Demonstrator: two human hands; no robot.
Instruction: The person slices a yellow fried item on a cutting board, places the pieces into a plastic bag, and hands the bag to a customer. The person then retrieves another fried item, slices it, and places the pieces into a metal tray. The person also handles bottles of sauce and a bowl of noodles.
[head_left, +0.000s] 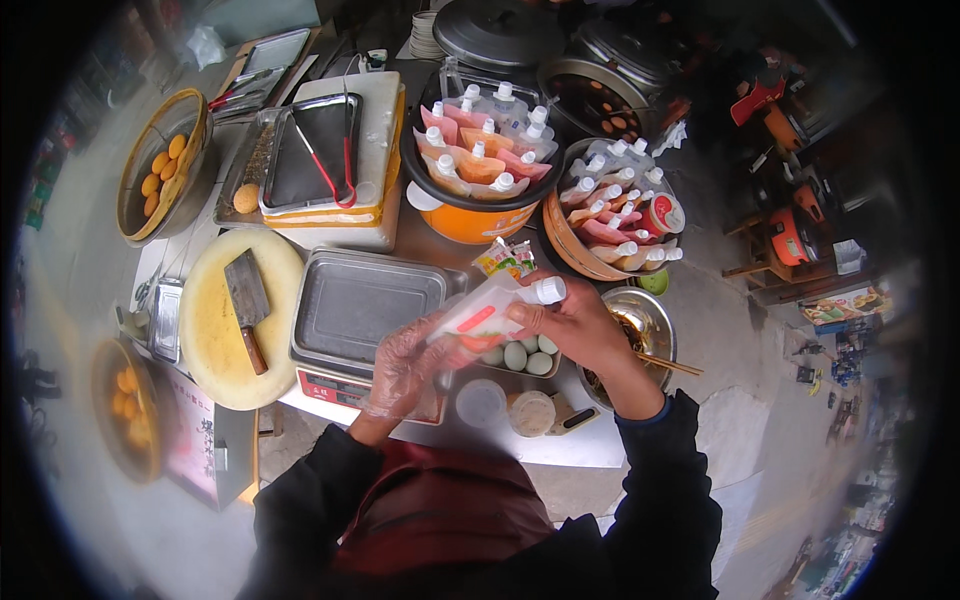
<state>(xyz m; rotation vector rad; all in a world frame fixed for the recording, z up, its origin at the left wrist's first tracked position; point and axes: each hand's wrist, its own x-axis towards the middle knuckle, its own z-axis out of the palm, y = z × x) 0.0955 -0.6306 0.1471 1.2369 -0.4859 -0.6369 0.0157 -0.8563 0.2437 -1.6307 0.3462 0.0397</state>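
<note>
A spouted plastic drink pouch (480, 315) with a white cap is held between both hands above the table. My left hand (405, 367), in a clear plastic glove, grips its lower end. My right hand (574, 322) is bare and holds the pouch near the capped spout. Just left of the pouch lies a metal tray (367, 304) on a scale (334, 388) with a red panel. Pale green eggs (516, 356) sit in a container partly hidden behind the hands. Farther back, many similar pouches stand upright in an orange pot (480, 223) and a round tub (570, 247).
A cleaver (247, 292) lies on a round cutting board (202, 322). Red-handled tongs (330, 176) rest on a dark tray atop a foam box (386, 150). Chopsticks (671, 364) lean in a metal bowl (667, 319) at right. Two round plastic tubs (480, 403) stand near the front edge.
</note>
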